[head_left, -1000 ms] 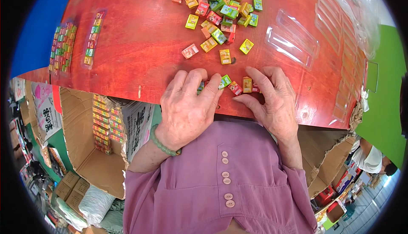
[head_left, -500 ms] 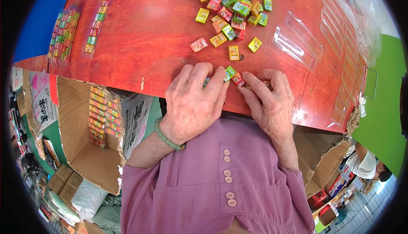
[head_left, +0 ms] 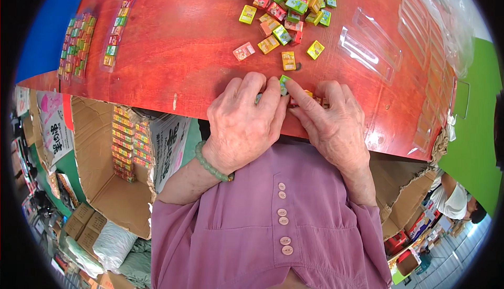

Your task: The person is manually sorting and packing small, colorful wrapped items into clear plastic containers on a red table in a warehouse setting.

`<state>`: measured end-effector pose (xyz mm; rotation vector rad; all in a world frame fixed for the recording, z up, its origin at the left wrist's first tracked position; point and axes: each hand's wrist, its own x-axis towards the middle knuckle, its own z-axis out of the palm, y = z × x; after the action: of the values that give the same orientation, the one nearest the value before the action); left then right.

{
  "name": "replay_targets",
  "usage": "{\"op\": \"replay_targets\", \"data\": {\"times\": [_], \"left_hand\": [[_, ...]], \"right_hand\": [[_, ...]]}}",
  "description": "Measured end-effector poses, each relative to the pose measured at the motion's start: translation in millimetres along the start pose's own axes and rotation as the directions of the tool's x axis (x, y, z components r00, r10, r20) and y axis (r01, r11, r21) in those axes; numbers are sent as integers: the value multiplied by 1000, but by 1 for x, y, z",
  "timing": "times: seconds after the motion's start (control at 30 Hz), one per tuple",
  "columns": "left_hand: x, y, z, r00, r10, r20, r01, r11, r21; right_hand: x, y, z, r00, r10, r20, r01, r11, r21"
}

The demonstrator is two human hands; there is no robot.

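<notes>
My left hand (head_left: 245, 121) and my right hand (head_left: 328, 121) rest side by side at the near edge of the red table (head_left: 173, 53). Together their fingertips pinch a row of small coloured boxes (head_left: 286, 87); a green one shows between the fingers, with red and yellow ones beside it under my right fingers. Most of that row is hidden by the hands. A loose heap of small coloured boxes (head_left: 283, 5) lies farther back on the table. My left wrist wears a green bead bracelet (head_left: 210, 163).
Clear plastic trays (head_left: 367, 42) lie at the right of the table, with more along the right edge. Filled strips of boxes (head_left: 79, 42) lie at the far left. An open cardboard carton (head_left: 118, 152) with stacked packs stands below the table's left side.
My hands have drawn closer together, fingertips now meeting over the green box. The camera view has shifted slightly, so the heap sits higher in the picture.
</notes>
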<state>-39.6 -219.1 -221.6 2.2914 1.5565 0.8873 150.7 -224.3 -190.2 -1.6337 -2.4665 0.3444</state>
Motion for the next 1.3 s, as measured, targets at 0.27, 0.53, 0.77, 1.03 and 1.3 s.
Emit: {"op": "replay_targets", "data": {"times": [0.27,0.53,0.77,1.03,1.3], "left_hand": [[0,-3,3,998,52,-29,-53,999,-15],[0,-5,-17,992,5,126,14,989,-147],[4,-3,-26,972,15,235,23,987,-158],[2,-7,-33,960,63,274,-12,983,-184],[-4,-1,-24,947,164,277,-104,970,-219]], "right_hand": [[-3,-1,8,993,12,-121,-3,997,75],[0,1,4,992,72,-105,-51,981,188],[-4,4,6,972,168,-165,-139,975,174],[-3,15,-9,993,105,-50,-88,960,264],[0,33,-26,996,15,86,-48,913,404]]}}
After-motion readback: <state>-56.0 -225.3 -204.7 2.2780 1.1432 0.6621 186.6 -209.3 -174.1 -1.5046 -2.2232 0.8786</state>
